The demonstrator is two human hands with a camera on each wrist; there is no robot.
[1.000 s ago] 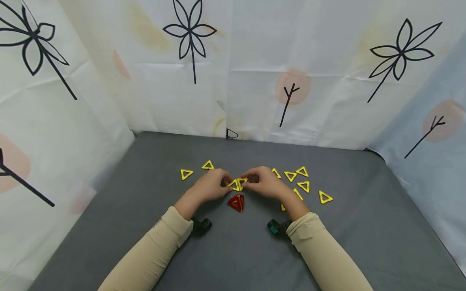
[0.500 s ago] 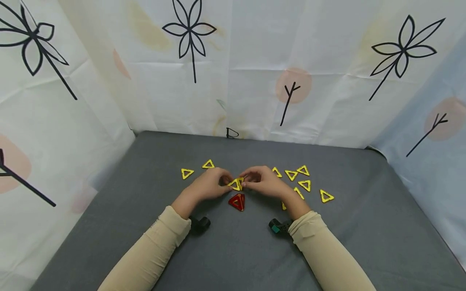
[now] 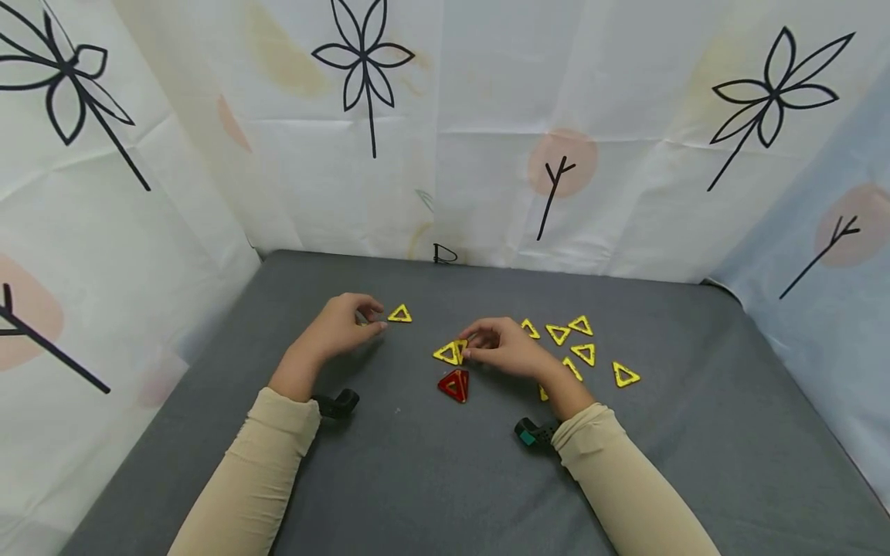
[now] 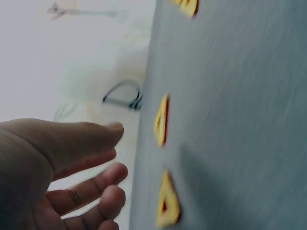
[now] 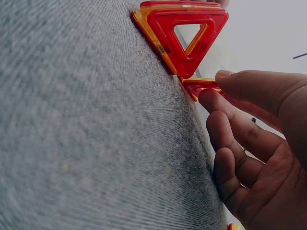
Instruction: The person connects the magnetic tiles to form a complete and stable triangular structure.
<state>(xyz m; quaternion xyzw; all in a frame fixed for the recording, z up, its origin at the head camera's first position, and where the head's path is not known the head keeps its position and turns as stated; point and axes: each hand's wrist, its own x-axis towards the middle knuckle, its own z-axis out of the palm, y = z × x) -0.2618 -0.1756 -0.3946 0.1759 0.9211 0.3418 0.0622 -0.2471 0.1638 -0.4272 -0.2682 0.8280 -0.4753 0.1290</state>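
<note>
Thumb and index finger of my right hand (image 3: 504, 347) pinch a triangular magnetic tile (image 5: 195, 85), red and yellow in the right wrist view. It leans against a second yellow triangular tile (image 3: 446, 354) lying to its left. Just in front sits a red pyramid of tiles (image 3: 455, 385), large in the right wrist view (image 5: 188, 57). My left hand (image 3: 341, 326) hovers at the left with loosely bent fingers and holds nothing. A yellow tile (image 3: 363, 323) is mostly hidden behind that hand, and another yellow tile (image 3: 400, 313) lies just right of its fingertips.
Several yellow triangular tiles (image 3: 583, 354) are scattered on the right, some partly behind my right forearm. The grey cloth-covered table (image 3: 431, 479) ends at a white patterned curtain (image 3: 487, 201) at the back.
My left hand has let go of the yellow tile in the middle and moved left and slightly back. The right hand stays on its tile.
</note>
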